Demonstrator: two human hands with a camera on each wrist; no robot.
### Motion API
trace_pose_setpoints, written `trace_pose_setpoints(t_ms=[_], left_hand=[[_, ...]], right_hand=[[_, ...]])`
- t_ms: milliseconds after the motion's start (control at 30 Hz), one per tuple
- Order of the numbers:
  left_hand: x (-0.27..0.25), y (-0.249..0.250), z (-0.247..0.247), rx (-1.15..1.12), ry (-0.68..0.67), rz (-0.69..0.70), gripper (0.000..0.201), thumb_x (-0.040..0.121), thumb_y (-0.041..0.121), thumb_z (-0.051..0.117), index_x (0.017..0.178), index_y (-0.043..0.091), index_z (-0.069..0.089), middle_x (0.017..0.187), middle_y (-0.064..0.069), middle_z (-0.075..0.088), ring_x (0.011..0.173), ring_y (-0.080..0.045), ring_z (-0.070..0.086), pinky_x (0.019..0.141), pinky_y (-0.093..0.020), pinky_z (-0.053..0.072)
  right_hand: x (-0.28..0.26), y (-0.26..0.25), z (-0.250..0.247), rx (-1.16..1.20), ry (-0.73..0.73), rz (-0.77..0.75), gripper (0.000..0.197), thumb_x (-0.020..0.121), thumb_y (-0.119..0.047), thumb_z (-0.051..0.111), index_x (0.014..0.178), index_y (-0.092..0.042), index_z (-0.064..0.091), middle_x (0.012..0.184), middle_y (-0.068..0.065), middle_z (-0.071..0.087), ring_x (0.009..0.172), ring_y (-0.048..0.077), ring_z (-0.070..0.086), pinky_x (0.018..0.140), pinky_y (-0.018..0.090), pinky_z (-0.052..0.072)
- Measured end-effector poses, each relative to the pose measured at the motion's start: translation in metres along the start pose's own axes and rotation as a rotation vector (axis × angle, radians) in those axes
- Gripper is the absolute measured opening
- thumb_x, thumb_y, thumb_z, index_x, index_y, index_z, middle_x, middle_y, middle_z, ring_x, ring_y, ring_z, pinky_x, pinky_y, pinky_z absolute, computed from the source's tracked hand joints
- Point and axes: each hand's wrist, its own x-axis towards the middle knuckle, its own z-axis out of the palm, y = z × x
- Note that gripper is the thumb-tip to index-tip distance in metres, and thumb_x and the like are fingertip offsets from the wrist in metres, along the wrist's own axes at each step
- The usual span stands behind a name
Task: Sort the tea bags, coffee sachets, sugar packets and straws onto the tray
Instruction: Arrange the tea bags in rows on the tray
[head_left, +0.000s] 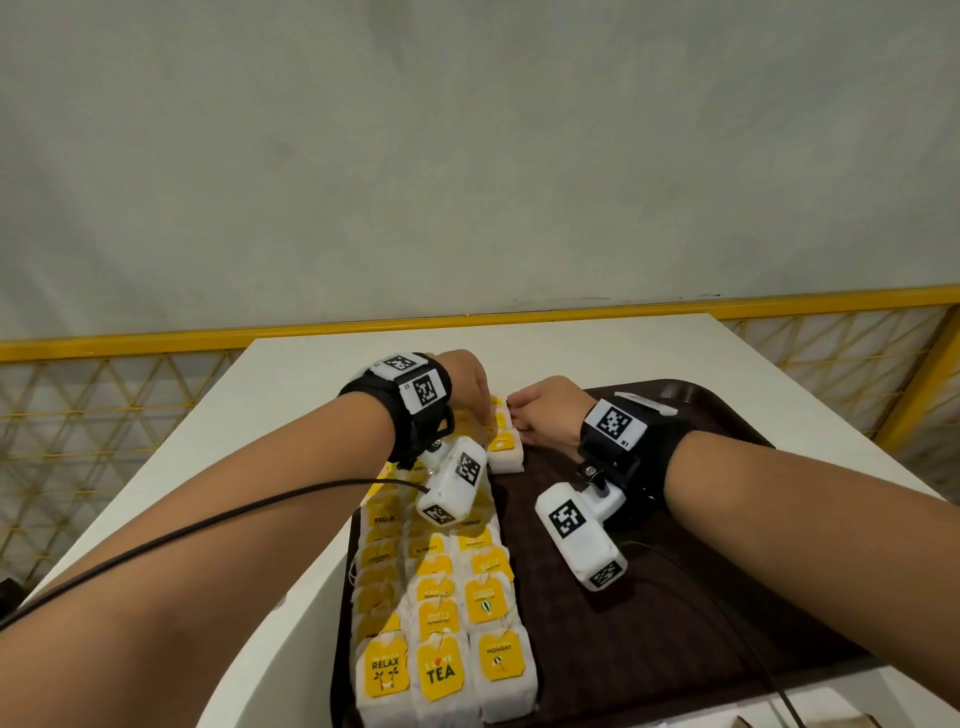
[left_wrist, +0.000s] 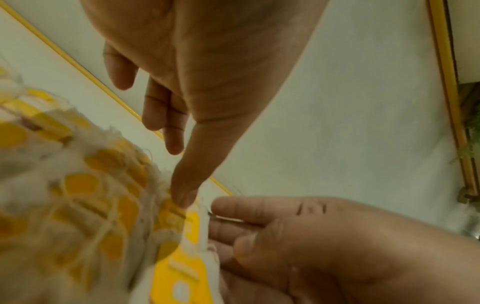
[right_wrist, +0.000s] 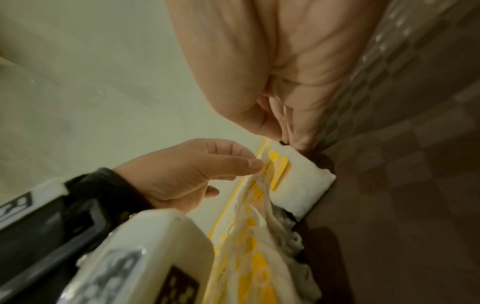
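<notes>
A dark brown tray (head_left: 649, 649) sits on a white worktop (head_left: 291, 415), its long axis running away from the person. Along the tray's left side lie the tea bags (head_left: 441, 623): white pouches with yellow tags, packed in three rows that run lengthwise from the near rim to the far end. The nearest tags face up and read upright to the person, with RELAX, TEA and MOMENT legible. Farther back the bags overlap and tilt, so their order is harder to make out.

Both hands meet at the far end of these rows. The left hand (head_left: 467, 387) comes in from the left with its fingers (left_wrist: 182, 185) extended and pointing down; in the left wrist view one fingertip presses on a yellow tag at the top of the pile, while the other fingers hang straight and hold nothing. The right hand (head_left: 545, 410) comes in from the right over the tray. In the right wrist view its thumb and fingers (right_wrist: 272, 123) are drawn together at the upper edge of the end bag (right_wrist: 298, 181), a white pouch that stands out from the row against the brown tray floor. They touch it, but whether they pinch it or only press it cannot be told.

Each wrist wears a black strap with a white camera block. A black cable (head_left: 208, 525) trails back along the left forearm.
</notes>
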Motion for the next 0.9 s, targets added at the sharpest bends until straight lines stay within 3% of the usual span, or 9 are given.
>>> trace_pose_setpoints(t_ms=[100, 233, 300, 367, 467, 533, 733, 800, 900], left_hand=[[0.0, -0.009, -0.007, -0.086, 0.077, -0.033, 0.023, 0.085, 0.026, 0.069, 0.101, 0.009, 0.071, 0.111, -0.004, 0.067, 0.091, -0.013, 0.055, 0.075, -0.025, 0.041], [0.003, -0.018, -0.012, -0.142, 0.104, -0.08, 0.024, 0.087, 0.023, 0.067, 0.106, 0.009, 0.071, 0.116, -0.004, 0.066, 0.105, -0.018, 0.059, 0.079, -0.026, 0.043], [0.003, -0.02, -0.012, -0.149, 0.103, -0.084, 0.027, 0.088, 0.023, 0.065, 0.111, 0.01, 0.07, 0.118, -0.004, 0.066, 0.105, -0.018, 0.059, 0.078, -0.025, 0.042], [0.003, -0.021, -0.011, -0.154, 0.103, -0.077, 0.027, 0.09, 0.023, 0.063, 0.113, 0.011, 0.07, 0.12, -0.003, 0.065, 0.11, -0.018, 0.057, 0.08, -0.024, 0.041], [0.005, -0.021, -0.007, -0.189, 0.096, -0.044, 0.024, 0.087, 0.024, 0.066, 0.11, 0.017, 0.07, 0.121, 0.0, 0.062, 0.114, -0.018, 0.054, 0.087, -0.026, 0.041], [0.006, -0.021, -0.003, -0.196, 0.098, -0.025, 0.022, 0.085, 0.028, 0.069, 0.105, 0.022, 0.07, 0.121, 0.001, 0.059, 0.115, -0.018, 0.053, 0.094, -0.03, 0.041], [0.005, -0.014, -0.001, -0.167, 0.124, 0.003, 0.02, 0.085, 0.034, 0.068, 0.103, 0.027, 0.069, 0.121, 0.003, 0.057, 0.118, -0.018, 0.051, 0.101, -0.032, 0.037], [-0.009, -0.01, -0.012, -0.249, 0.161, 0.075, 0.021, 0.087, 0.027, 0.066, 0.107, 0.021, 0.069, 0.112, 0.001, 0.059, 0.111, -0.014, 0.053, 0.092, -0.026, 0.04], [-0.057, 0.003, -0.029, -0.501, 0.149, 0.217, 0.014, 0.088, 0.013, 0.066, 0.101, 0.014, 0.069, 0.086, 0.005, 0.062, 0.08, -0.006, 0.056, 0.074, -0.022, 0.039]], right_hand=[[-0.001, -0.001, 0.002, -0.029, 0.009, -0.013, 0.027, 0.085, 0.003, 0.055, 0.11, 0.004, 0.064, 0.115, 0.026, 0.064, 0.109, 0.04, 0.061, 0.095, 0.049, 0.05], [-0.005, -0.002, 0.002, -0.046, 0.038, -0.049, 0.033, 0.086, 0.001, 0.055, 0.119, 0.001, 0.06, 0.116, 0.021, 0.063, 0.111, 0.036, 0.06, 0.097, 0.046, 0.049], [-0.011, -0.002, -0.002, -0.013, 0.07, -0.056, 0.03, 0.084, 0.002, 0.061, 0.113, -0.004, 0.06, 0.103, 0.013, 0.062, 0.102, 0.03, 0.062, 0.093, 0.045, 0.052], [-0.018, 0.0, -0.007, -0.077, 0.044, -0.107, 0.024, 0.076, -0.001, 0.074, 0.093, -0.009, 0.061, 0.085, 0.005, 0.059, 0.087, 0.024, 0.062, 0.085, 0.041, 0.056], [-0.027, 0.0, -0.01, -0.337, -0.062, -0.18, 0.026, 0.067, -0.006, 0.082, 0.072, -0.019, 0.061, 0.071, -0.004, 0.058, 0.071, 0.012, 0.057, 0.069, 0.025, 0.05], [-0.024, 0.002, -0.007, -0.391, -0.088, -0.187, 0.025, 0.069, -0.004, 0.08, 0.067, -0.021, 0.061, 0.068, -0.005, 0.059, 0.065, 0.009, 0.055, 0.064, 0.02, 0.046], [-0.023, 0.0, -0.006, -0.341, -0.088, -0.152, 0.017, 0.076, -0.004, 0.075, 0.07, -0.017, 0.067, 0.068, 0.002, 0.063, 0.062, 0.01, 0.057, 0.065, 0.023, 0.053], [-0.036, -0.008, -0.014, -0.244, -0.079, -0.139, 0.016, 0.079, -0.003, 0.072, 0.072, -0.016, 0.067, 0.071, 0.003, 0.062, 0.064, 0.01, 0.056, 0.06, 0.022, 0.052], [-0.081, -0.026, -0.028, -0.019, -0.151, -0.12, 0.013, 0.081, 0.006, 0.067, 0.083, -0.006, 0.066, 0.069, 0.004, 0.059, 0.051, 0.005, 0.054, 0.05, 0.016, 0.044]])
